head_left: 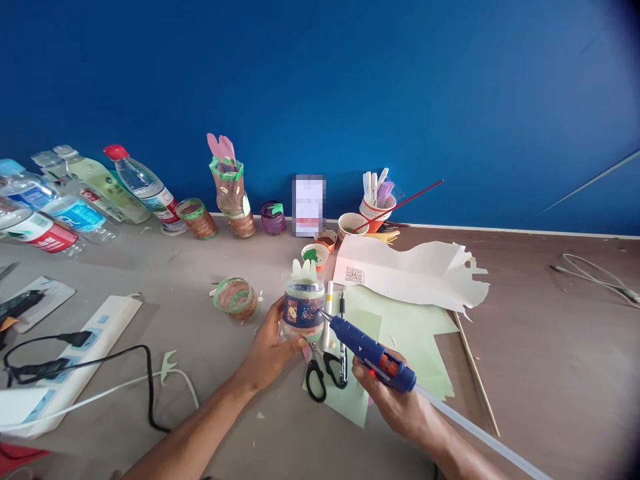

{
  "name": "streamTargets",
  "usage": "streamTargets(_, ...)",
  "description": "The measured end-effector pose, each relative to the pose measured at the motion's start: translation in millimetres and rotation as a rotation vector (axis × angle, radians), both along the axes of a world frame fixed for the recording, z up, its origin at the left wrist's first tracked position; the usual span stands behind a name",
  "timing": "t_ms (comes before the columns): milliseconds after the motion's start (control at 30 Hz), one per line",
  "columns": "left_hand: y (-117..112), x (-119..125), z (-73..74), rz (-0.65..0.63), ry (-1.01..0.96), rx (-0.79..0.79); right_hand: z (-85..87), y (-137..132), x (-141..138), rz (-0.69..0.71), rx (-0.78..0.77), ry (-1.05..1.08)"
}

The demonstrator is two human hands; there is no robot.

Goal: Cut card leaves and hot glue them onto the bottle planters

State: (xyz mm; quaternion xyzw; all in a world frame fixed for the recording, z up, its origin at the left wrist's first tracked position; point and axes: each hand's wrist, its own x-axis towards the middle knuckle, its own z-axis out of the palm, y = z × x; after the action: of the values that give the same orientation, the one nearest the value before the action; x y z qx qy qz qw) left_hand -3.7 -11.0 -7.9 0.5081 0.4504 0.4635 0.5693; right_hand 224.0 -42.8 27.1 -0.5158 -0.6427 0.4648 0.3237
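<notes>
My left hand (273, 350) is closed around the lower left side of a cut plastic bottle (304, 309), which carries a dark blue label and pale paper pieces standing at its top. In my right hand (387, 393) is a blue hot glue gun (373, 353), a long clear glue stick trailing from its back. Its metal nozzle points at the bottle's right side; whether it touches I cannot tell. Black-handled scissors (316, 380) lie just below the bottle. A white marker (328, 313) and a black pen (343, 333) lie to its right.
Several plastic bottles (150, 193) stand at the back left, near painted bottle pieces (235, 200). A power strip (95, 360) with cables lies left. Paint cups (315, 256), a cup of markers (376, 207), white paper (410, 270), green paper (415, 347) and a thin stick (477, 377) are rightward.
</notes>
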Motion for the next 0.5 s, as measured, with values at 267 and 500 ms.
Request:
streamTargets(267,1.1,0.3,-2.4,0.029,-0.008,0.022,-5.3,-1.7,-1.3,0.032,0.006,0.014)
streamTargets(500,0.6,0.9,0.0,-0.011,-0.035,0.001,0.9,-0.3,0.1,0.016,-0.001,0.017)
